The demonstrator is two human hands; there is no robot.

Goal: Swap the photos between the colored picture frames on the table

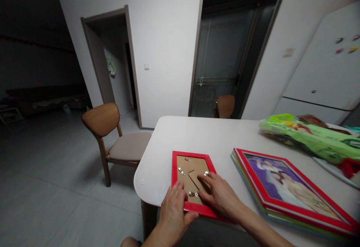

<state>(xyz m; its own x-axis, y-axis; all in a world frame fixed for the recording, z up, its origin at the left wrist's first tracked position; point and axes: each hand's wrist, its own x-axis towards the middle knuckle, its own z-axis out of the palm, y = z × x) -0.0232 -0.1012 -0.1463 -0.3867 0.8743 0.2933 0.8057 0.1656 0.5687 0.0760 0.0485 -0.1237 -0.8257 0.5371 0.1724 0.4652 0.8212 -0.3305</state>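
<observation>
A small red picture frame (176, 166) lies face down on the white table (197, 132), its brown backing board with metal clips facing up. My left hand (174, 211) rests on the frame's near left corner, fingers lying flat on the backing, thumb over the red edge. My right hand (221, 194) lies on the backing board to the right, fingers stretched out with the tips near a metal clip (193, 193). Neither hand grips anything.
A stack of larger frames (284, 190), the top one red with a photo, lies to the right. A green plastic bag (309, 136) sits at the back right. A wooden chair (112, 138) stands left of the table; a white fridge (323, 71) is far right.
</observation>
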